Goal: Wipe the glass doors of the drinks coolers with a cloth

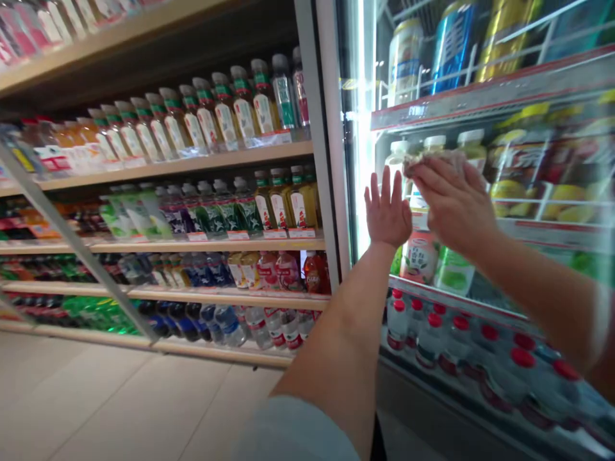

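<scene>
My left hand (387, 216) lies flat with its fingers spread upward against the glass door (358, 192) of a lit drinks fridge. Nothing is in it. Just to its right, my right hand (456, 202) presses a crumpled, pale cloth (446, 158) to the same glass. Its fingers lie together over the cloth and hide part of it. Behind the hands, through the glass, stand white-capped bottles (472, 144) and a carton-like drink with a pink label (419, 257).
Left of the fridge, wooden shelves (211, 160) carry many rows of bottled drinks. Inside the fridge are tall cans (451, 45) above and red-capped water bottles (435, 336) below. A grey post (314, 141) stands between shelves and fridge. The floor (120, 397) is pale tile.
</scene>
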`<state>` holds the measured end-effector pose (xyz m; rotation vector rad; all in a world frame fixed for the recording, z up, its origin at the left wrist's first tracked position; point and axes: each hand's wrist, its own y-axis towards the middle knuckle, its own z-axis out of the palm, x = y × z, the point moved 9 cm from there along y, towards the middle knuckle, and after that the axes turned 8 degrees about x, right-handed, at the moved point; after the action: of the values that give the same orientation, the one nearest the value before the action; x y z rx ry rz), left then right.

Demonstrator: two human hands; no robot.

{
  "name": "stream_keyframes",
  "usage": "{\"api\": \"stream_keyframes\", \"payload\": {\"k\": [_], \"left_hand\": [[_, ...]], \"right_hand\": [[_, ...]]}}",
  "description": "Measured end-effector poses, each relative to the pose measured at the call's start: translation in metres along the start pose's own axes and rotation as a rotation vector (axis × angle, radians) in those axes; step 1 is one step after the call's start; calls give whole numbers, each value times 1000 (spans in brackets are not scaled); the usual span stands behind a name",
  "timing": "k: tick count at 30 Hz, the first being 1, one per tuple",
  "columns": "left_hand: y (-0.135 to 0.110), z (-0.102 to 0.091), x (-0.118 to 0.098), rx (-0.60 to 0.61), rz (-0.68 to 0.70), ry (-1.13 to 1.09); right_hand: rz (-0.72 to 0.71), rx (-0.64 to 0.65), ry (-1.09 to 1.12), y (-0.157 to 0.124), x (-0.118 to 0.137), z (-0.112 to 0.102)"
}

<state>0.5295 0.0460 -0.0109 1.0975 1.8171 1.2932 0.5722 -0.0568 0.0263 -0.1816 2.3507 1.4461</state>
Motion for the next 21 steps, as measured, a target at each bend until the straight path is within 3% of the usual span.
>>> {"api": "stream_keyframes", "payload": {"k": [4,9,11,15,18,21], "left_hand": [[0,0,4,-29,-19,-24],[1,3,9,-33,-18,13],[2,4,10,-21,-23,-5],[3,2,11,-15,-32,-49],[3,2,12,-18,-38,-61],[3,-1,11,-57,-18,-43]], "right_hand": [[110,-38,11,29,-19,-10],[-45,46,24,-1,14,13],[-81,80,23,-10,16,14],[122,-40,-40,-7,-33,-21],[213,-131,-108,-29,-53,-40],[30,-17,-89,-72,-25,-26]]}}
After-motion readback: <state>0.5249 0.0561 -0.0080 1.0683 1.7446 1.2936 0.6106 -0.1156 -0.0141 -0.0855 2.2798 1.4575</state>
